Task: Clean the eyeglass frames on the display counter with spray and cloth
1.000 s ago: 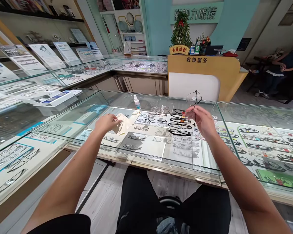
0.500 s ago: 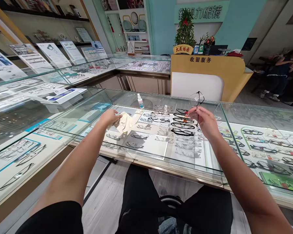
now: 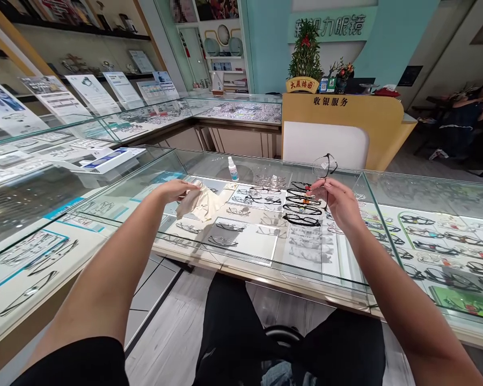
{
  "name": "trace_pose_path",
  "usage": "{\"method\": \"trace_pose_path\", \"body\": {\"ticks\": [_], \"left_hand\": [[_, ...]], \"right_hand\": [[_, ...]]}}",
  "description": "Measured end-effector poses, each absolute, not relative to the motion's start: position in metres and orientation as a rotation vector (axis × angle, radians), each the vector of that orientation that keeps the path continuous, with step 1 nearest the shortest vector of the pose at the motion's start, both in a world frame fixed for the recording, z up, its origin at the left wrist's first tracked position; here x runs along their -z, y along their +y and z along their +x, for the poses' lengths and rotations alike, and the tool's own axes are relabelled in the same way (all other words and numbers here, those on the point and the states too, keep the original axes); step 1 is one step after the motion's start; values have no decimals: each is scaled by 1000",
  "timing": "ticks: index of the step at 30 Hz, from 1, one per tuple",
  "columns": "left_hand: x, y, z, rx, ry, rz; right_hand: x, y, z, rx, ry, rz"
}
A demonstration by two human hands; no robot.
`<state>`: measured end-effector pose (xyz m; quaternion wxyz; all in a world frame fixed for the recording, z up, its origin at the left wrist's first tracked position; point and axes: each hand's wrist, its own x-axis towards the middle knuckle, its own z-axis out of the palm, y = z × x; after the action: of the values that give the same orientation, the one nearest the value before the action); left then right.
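Note:
My left hand (image 3: 174, 190) grips the edge of a cream cleaning cloth (image 3: 204, 205), which hangs over the glass counter top. In my right hand (image 3: 338, 197) is a pair of eyeglasses (image 3: 328, 159) with dark rims, raised above the counter and turned on its side; the fingers hide part of the lower lens. To the left of that hand, several black eyeglass frames (image 3: 302, 220) lie in a column on the glass. Between the two hands, farther back, stands a small white spray bottle (image 3: 233, 170) with a blue and pink label.
The glass display counter (image 3: 326, 273) spans the front, with rows of eyeglasses inside. A white tray (image 3: 116, 165) with leaflets sits on the glass at left. Beyond stands a yellow cashier desk (image 3: 386, 123) with plants. A person (image 3: 461, 120) is at the far right.
My left hand has drawn slightly left with the cloth, which is lifted and spread more open. My right hand holds the eyeglasses in nearly the same place.

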<state>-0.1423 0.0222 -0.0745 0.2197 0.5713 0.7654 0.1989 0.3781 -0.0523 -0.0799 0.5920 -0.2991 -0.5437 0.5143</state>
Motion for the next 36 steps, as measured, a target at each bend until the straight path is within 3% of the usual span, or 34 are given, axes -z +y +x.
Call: {"method": "trace_pose_path", "body": {"ticks": [6,11,17,26,36], "left_hand": [[44,1,-120,-533,2073,1563],[-5,-22,-78,-725,2223,1882],[-35,-43,0,-694,2152,2201],[-5,-21,107,-941,1495,2088],[32,-18,179,-1130,1066,1930]], "right_hand": [[79,-54,378,-1172,-1290,-723],[74,-58,376,-1179,-1293,-717],[71,-61,374,-1204,-1300,-687],[73,-60,374,-1186,-1375,-663],[78,-49,377,-926,-1443,-748]]}}
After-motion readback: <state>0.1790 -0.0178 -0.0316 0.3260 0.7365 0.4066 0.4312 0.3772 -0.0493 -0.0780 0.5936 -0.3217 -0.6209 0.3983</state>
